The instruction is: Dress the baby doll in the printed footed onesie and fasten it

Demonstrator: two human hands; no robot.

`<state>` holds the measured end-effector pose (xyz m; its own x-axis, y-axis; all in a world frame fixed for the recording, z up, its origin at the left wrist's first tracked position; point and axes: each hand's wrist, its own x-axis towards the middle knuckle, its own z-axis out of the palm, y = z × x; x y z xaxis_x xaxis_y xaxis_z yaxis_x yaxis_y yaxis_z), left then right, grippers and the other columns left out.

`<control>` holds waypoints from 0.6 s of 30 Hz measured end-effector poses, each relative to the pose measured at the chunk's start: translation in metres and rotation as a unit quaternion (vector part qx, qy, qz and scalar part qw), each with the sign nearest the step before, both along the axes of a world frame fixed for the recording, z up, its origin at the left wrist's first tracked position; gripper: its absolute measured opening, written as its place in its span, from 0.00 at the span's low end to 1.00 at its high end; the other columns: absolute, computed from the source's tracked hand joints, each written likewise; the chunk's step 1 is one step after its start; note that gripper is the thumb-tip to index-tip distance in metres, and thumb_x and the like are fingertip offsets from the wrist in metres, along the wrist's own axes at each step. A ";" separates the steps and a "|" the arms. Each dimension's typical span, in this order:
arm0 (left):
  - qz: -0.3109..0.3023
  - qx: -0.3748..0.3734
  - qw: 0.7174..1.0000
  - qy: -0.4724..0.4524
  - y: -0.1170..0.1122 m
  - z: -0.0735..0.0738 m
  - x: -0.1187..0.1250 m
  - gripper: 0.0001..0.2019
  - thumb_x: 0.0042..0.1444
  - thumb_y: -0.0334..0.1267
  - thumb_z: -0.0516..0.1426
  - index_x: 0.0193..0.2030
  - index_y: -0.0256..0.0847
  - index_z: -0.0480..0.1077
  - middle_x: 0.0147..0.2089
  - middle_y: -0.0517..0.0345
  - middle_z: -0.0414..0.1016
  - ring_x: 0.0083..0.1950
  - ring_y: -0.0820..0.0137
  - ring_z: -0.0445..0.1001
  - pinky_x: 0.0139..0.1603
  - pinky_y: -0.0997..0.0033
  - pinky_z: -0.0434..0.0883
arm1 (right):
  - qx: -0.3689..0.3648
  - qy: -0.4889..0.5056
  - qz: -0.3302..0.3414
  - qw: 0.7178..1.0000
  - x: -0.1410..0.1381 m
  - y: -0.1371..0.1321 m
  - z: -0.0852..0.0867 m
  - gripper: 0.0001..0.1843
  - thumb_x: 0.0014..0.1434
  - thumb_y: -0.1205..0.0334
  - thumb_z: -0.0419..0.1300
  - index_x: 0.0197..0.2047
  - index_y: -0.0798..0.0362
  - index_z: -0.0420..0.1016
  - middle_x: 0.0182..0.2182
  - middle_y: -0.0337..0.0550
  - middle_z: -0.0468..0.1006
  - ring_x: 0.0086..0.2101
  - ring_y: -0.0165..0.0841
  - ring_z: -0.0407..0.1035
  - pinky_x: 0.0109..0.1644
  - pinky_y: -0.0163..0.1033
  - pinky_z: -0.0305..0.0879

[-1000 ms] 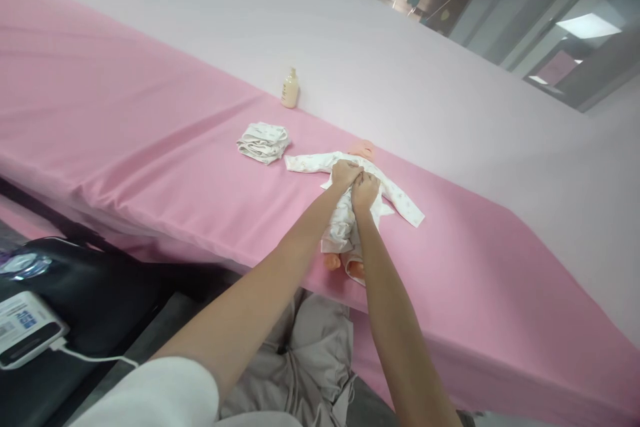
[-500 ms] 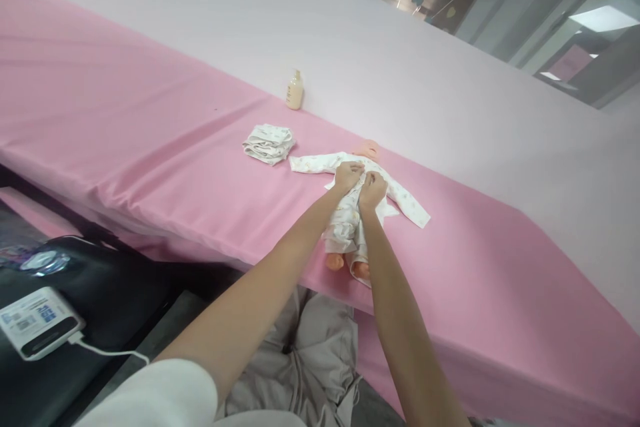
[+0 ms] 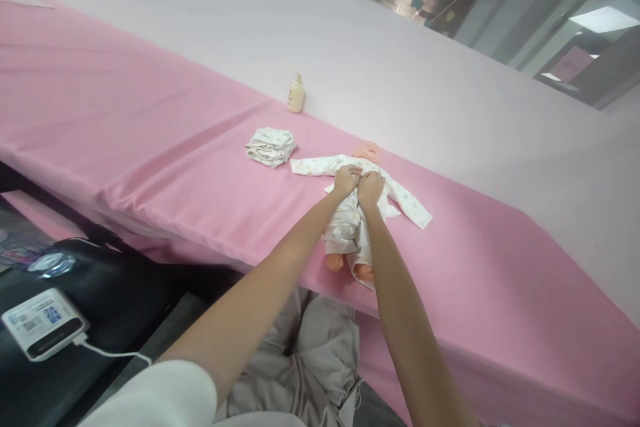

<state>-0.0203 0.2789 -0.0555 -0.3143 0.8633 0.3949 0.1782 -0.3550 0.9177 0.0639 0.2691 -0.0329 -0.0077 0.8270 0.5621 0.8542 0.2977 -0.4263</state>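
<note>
A baby doll lies on its back on the pink table, dressed in a white patterned sleepsuit with both sleeves spread out. Its bare feet point toward me. My left hand and my right hand sit side by side on the doll's upper chest. Both have their fingers pinched on the front of the sleepsuit near the collar.
A folded white cloth lies left of the doll. A small cream bottle stands against the pale back wall. At lower left, a white device with a cable rests on a black surface.
Both hands have crept a little up the doll's front, from the belly toward the collar, still pinching the sleepsuit. The view has shifted slightly.
</note>
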 end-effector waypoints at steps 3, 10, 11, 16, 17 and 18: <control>0.008 -0.004 1.000 0.004 -0.001 0.001 0.002 0.10 0.45 0.25 0.57 0.35 0.36 0.75 0.38 0.53 0.79 0.41 0.70 0.77 0.45 0.73 0.72 | -0.010 0.017 -0.002 1.000 0.002 0.005 -0.001 0.10 0.54 0.69 0.49 0.33 0.59 0.71 0.37 0.57 0.73 0.43 0.43 0.63 0.51 0.47 0.52; 0.022 -0.025 0.999 -0.003 -0.002 0.005 0.006 0.08 0.43 0.32 0.61 0.34 0.35 0.74 0.34 0.53 0.79 0.37 0.69 0.78 0.40 0.74 0.73 | -0.009 0.083 -0.006 0.997 0.006 0.013 -0.008 0.12 0.52 0.70 0.47 0.29 0.56 0.72 0.35 0.54 0.75 0.43 0.43 0.65 0.52 0.50 0.53; 0.027 -0.029 0.999 -0.004 -0.001 0.005 0.006 0.08 0.43 0.33 0.61 0.33 0.35 0.74 0.33 0.53 0.79 0.37 0.69 0.78 0.41 0.74 0.73 | -0.006 0.094 -0.005 0.996 0.006 0.014 -0.009 0.12 0.51 0.69 0.48 0.29 0.56 0.72 0.35 0.54 0.76 0.42 0.42 0.65 0.53 0.49 0.53; 0.044 -0.043 0.998 0.004 0.001 0.005 0.006 0.09 0.43 0.34 0.61 0.34 0.36 0.75 0.32 0.54 0.79 0.37 0.68 0.78 0.42 0.72 0.72 | -0.005 0.153 0.007 0.988 0.010 0.022 -0.010 0.13 0.51 0.66 0.47 0.25 0.54 0.73 0.26 0.46 0.76 0.34 0.38 0.67 0.47 0.44 0.59; 0.044 -0.044 0.998 0.007 0.001 0.006 0.006 0.09 0.43 0.34 0.61 0.34 0.36 0.75 0.32 0.53 0.79 0.37 0.68 0.78 0.42 0.72 0.72 | -0.005 0.161 0.012 0.987 0.011 0.023 -0.010 0.14 0.51 0.66 0.47 0.24 0.54 0.73 0.24 0.44 0.75 0.32 0.36 0.66 0.45 0.42 0.61; 0.042 -0.043 0.998 0.011 0.000 0.006 0.006 0.09 0.43 0.34 0.61 0.34 0.36 0.74 0.32 0.53 0.79 0.37 0.68 0.78 0.41 0.72 0.72 | -0.005 0.166 0.018 0.986 0.012 0.024 -0.009 0.15 0.51 0.65 0.47 0.24 0.54 0.74 0.22 0.42 0.75 0.31 0.35 0.66 0.43 0.40 0.61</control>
<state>-0.0142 0.2790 -0.0494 -0.3800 0.8650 0.3276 0.2241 -0.2576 0.9399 0.0763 0.2927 -0.0424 0.1464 0.8354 0.5298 0.6557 0.3191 -0.6843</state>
